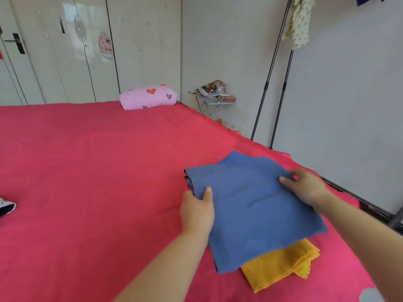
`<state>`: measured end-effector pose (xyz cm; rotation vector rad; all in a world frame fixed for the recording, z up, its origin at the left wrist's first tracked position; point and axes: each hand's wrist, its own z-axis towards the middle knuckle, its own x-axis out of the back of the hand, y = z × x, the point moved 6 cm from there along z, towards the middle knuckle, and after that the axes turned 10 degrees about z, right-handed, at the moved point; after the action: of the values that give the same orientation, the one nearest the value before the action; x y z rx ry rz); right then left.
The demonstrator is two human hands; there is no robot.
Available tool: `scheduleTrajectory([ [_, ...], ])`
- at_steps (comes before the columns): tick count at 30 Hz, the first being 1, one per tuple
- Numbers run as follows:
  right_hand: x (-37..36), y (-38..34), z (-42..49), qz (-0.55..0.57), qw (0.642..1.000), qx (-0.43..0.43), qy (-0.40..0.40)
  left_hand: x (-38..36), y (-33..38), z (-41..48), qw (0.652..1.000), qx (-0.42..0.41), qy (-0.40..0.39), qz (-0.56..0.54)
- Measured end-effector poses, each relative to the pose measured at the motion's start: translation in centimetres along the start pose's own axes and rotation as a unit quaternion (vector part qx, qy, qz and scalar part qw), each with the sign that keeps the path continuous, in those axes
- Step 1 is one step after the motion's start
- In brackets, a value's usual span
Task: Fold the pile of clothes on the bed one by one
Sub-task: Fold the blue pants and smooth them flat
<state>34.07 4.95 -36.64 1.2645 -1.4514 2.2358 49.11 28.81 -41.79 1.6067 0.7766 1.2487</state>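
A folded blue garment (250,205) lies over a folded yellow garment (281,264) on the red bed (91,171), near its right side. My left hand (196,212) grips the blue garment's left edge, thumb on top. My right hand (305,186) holds its far right edge, fingers on the cloth. Only the yellow garment's near corner shows from under the blue one. A dark and white piece of clothing (6,207) peeks in at the left edge of the view.
A pink pillow with hearts (148,97) lies at the bed's far end by white wardrobe doors (72,51). A small folding table with clutter (213,98) stands by the wall. A metal clothes rack (277,83) stands right of the bed.
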Motion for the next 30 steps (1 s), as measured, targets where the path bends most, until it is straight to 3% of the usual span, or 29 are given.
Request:
scheduleTrajectory([
  [2, -3.4, 4.9, -1.3, -0.026, 0.995, -0.072, -0.061, -3.2, -4.6, -1.1, 0.994, 0.066, -0.091, 0.009],
  [5, -5.3, 9.4, -3.3, 0.024, 0.990, -0.119, -0.068, -4.9, -7.6, -2.4, 0.989, 0.070, -0.126, -0.013],
  [9, -4.8, 9.8, -3.3, -0.025, 0.996, -0.064, -0.056, -5.0, -6.8, -2.9, 0.993, -0.012, -0.118, -0.001],
  [14, -1.4, 8.5, -1.9, -0.052, 0.998, -0.028, 0.016, -5.4, -5.4, -4.8, 0.994, -0.039, -0.098, -0.006],
  [21, -3.6, 12.1, -3.6, -0.098, 0.989, -0.103, -0.043, -5.9, -5.8, -7.2, 0.975, -0.052, -0.136, 0.170],
  [24, -2.9, 11.6, -3.4, -0.161, 0.978, -0.117, -0.054, -4.3, -5.0, -6.1, 0.955, -0.080, -0.081, 0.274],
  [26, -2.4, 9.5, -3.0, -0.177, 0.981, -0.081, -0.017, -3.9, -3.8, -5.2, 0.942, -0.129, -0.041, 0.308],
  [28, -3.6, 5.7, -2.9, -0.135, 0.991, 0.027, 0.003, -4.9, -2.4, -4.5, 0.919, -0.200, -0.040, 0.338],
  [30, -6.4, 1.9, -3.6, -0.135, 0.979, 0.148, -0.036, -6.7, -1.5, -3.9, 0.872, -0.277, -0.056, 0.400],
])
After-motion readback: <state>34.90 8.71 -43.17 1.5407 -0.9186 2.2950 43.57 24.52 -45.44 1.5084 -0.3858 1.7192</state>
